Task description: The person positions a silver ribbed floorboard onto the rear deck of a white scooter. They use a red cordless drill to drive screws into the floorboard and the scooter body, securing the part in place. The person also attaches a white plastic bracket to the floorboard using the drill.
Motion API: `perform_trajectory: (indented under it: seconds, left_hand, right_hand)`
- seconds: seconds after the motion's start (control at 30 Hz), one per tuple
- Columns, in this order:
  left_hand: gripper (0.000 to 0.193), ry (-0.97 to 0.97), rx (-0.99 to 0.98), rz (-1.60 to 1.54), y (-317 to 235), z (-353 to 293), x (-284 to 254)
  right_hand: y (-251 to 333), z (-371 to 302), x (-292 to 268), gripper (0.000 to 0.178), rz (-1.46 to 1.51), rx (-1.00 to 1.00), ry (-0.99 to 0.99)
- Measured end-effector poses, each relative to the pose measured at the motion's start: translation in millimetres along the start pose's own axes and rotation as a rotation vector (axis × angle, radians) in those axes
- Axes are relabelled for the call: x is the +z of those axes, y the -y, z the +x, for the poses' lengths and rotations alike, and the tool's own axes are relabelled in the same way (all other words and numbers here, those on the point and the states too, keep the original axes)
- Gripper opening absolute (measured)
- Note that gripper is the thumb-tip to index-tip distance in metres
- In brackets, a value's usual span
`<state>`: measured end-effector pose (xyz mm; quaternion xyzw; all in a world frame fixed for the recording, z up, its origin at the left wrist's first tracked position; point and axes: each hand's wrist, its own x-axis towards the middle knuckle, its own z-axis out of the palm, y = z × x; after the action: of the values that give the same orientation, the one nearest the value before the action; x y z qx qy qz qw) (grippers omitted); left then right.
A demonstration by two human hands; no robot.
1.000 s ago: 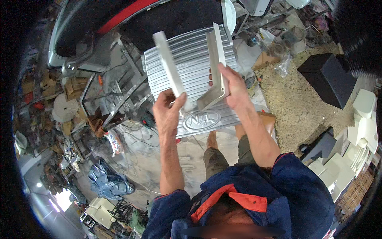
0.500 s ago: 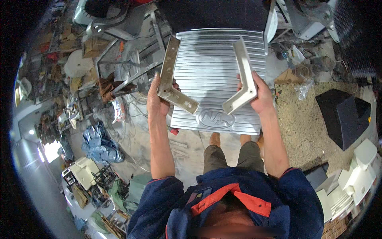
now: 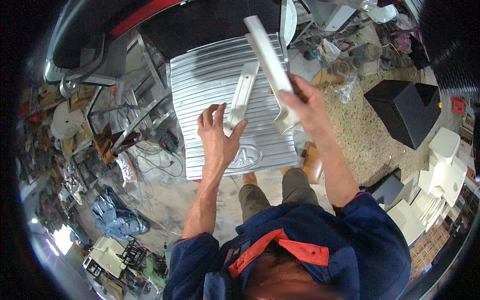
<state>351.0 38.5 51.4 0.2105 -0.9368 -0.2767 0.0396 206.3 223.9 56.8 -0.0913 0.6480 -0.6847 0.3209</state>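
Observation:
My right hand (image 3: 307, 102) grips an angled metal bracket (image 3: 268, 57), raised at a slant over the right side of a ribbed silvery panel (image 3: 200, 95). Its upper part is slightly blurred. A second pale metal bracket (image 3: 243, 92) rests on the panel, tilted, with a small hole near its upper end. At this bracket's lower end is my left hand (image 3: 218, 137), palm down, fingers and thumb spread; whether it touches the metal I cannot tell. An embossed oval marks the panel's near edge.
Metal frames (image 3: 125, 135) and cables stand left of the panel. A dark blue plastic bag (image 3: 117, 215) lies on the floor. To the right are a black angular block (image 3: 402, 112) on a speckled sheet (image 3: 350, 130) and cream plastic parts (image 3: 440, 170).
The left bracket has left my left hand's grip and lies on the panel. My right hand has turned its bracket and lifted it. The whole view has shifted, with the panel now further left.

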Motion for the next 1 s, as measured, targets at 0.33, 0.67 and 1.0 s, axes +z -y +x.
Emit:
perform_trajectory:
  seconds: [0.33,0.67,1.0]
  left_hand:
    - [0.027,-0.083,-0.599,-1.324,6,6,-30]
    - [0.053,-0.257,-0.469,-0.989,79,-39,-30]
    - [0.058,-0.226,-0.564,-0.846,207,-10,-38]
  right_hand:
    - [3,-36,94,0.087,-0.924,-0.529,0.03]
    - [-20,-48,106,0.038,-0.202,0.193,0.475]
    - [-66,-71,103,0.074,-1.05,-0.12,-0.316]
